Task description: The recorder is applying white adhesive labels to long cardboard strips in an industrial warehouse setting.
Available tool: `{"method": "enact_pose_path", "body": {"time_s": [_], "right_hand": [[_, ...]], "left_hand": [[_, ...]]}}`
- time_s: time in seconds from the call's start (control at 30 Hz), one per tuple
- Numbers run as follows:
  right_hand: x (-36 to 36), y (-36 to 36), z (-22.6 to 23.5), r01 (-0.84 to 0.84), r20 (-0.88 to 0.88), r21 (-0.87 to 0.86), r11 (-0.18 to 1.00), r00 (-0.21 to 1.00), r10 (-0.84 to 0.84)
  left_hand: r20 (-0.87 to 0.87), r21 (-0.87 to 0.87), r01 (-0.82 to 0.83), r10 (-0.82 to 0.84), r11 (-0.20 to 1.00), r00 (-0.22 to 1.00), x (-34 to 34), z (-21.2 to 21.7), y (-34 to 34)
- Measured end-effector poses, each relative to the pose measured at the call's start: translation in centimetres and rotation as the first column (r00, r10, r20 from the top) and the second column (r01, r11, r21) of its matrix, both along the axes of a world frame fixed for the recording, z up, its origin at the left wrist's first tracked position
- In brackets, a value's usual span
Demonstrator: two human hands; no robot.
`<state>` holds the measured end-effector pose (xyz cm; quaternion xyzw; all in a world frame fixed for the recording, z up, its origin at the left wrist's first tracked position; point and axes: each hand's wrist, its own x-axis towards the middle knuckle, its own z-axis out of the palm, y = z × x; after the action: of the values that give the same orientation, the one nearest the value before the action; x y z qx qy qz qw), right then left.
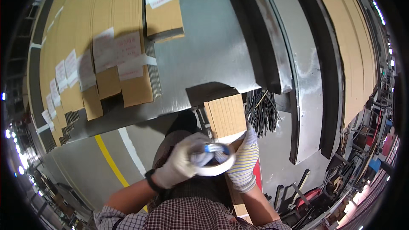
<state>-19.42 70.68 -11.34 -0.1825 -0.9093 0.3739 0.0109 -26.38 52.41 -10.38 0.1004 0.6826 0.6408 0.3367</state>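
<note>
Here, both gloved hands meet on a roll of tape (pixel 213 162), white with a blue inner core, held close in front of the person's chest. The left hand (pixel 181 164), in a white glove, has its grip closed around the roll's left rim, fingers curled across the core opening. The right hand (pixel 246 162), in a striped knit glove, cups the roll's right side; its fingers wrap the outer edge, so that grip is closed on the roll too. A dark band sits at the left wrist.

Just behind the roll, an upright piece of cardboard (pixel 226 117) stands between the hands and the metal surface (pixel 200 51); whether the right glove touches it cannot be told. To its right hangs a bundle of dark thin strips (pixel 262 110).

Farther off, on the left part of the surface, flattened cardboard boxes (pixel 106 42) lie stacked in overlapping rows, each with a white paper label. More flat cardboard (pixel 345 38) lies at the far right.

Near left, the grey floor carries a yellow line (pixel 108 157) and a white line beside it.
</note>
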Motion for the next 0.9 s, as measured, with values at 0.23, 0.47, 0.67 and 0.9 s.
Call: {"method": "enact_pose_path", "body": {"time_s": [0.23,0.47,0.67,0.9], "right_hand": [[-4.4,-0.9,7.6,-0.483,-0.112,0.277,0.831,0.842,0.527],[-7.3,9.0,0.3,-0.443,0.105,-0.217,0.870,0.875,0.472],[-2.6,14.4,-3.1,-0.355,0.384,0.153,0.922,0.881,0.275],[-12.5,27.6,7.5,0.331,-0.088,-0.238,0.913,0.929,-0.359]], "left_hand": [[-0.680,-0.719,0.183,-0.733,0.670,0.012,-9.7,3.4,5.7],[-0.626,-0.719,0.411,-0.779,0.560,-0.034,-11.4,-1.2,8.0],[-0.695,-0.717,0.427,-0.613,0.552,-0.376,-9.7,0.6,9.4],[-0.782,-0.587,0.615,-0.565,0.527,-0.262,-7.9,-1.7,8.6]]}}
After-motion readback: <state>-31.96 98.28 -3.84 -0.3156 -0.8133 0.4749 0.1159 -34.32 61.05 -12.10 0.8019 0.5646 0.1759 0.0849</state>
